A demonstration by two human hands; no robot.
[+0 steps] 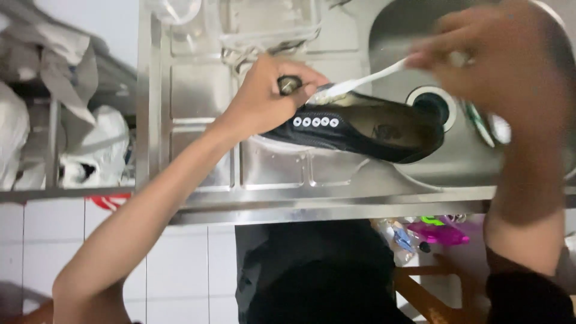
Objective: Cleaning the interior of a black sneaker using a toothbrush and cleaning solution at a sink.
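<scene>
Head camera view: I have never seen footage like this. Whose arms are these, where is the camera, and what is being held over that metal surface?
No machine here: one camera worn on a person's head looks down at their own bare hands. The left hand grips the toe end of a black shoe with white eyelets, held over a steel sink. The right hand, blurred, holds a white toothbrush whose head sits at the shoe's opening. The drain lies just behind the shoe. Plastic bags sit on a shelf at the left.

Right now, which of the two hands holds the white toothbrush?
The right hand, blurred over the sink basin, holds the toothbrush. The left hand grips the black shoe instead.
</scene>
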